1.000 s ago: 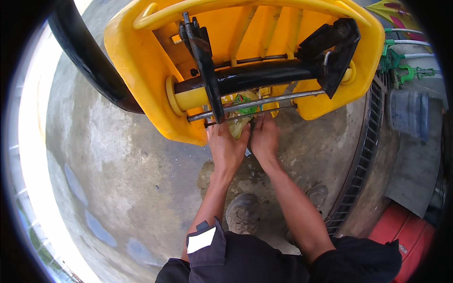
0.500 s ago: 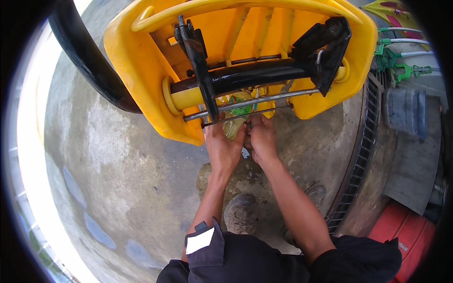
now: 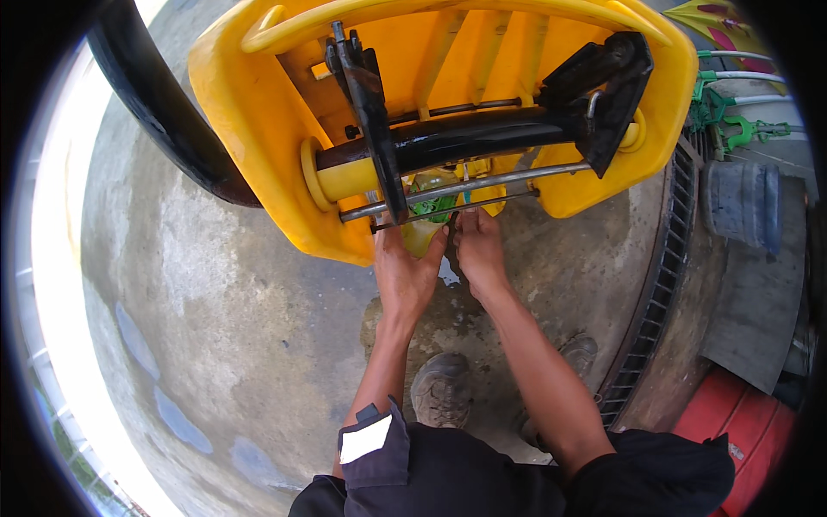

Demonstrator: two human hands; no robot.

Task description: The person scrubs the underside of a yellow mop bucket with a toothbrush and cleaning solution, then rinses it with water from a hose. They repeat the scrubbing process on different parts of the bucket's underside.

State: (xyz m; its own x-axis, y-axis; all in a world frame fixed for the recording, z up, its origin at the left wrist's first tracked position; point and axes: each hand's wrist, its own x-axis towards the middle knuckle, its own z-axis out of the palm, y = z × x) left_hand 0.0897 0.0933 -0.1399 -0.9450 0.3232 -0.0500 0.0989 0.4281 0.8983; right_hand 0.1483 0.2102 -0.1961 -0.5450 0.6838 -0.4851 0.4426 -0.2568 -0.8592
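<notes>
A large yellow plastic housing (image 3: pixel 241 103) holds a black tube (image 3: pixel 482 129), black brackets (image 3: pixel 370 121) and thin steel rods (image 3: pixel 491 178). Beneath the rods is a translucent yellowish plastic item with a green part (image 3: pixel 427 205). My left hand (image 3: pixel 403 271) grips this item from the left, thumb against it, fingertips partly hidden under the housing. My right hand (image 3: pixel 479 254) is at the item's right side, just below the rods, fingers closed and pinching something too small to make out.
A curved black pipe (image 3: pixel 155 112) rises at left. The stained concrete floor (image 3: pixel 215 319) has my shoes (image 3: pixel 439 388) on it. At right are a drain grate (image 3: pixel 655 302), green-ended pipes (image 3: pixel 741 129), a bluish plastic container (image 3: pixel 741 207), a grey board (image 3: pixel 749 327) and a red object (image 3: pixel 724 422).
My right hand's fingers have curled and shifted slightly while staying beside the yellowish item. The item's green part and my left thumb have moved a little. The housing stays about in place.
</notes>
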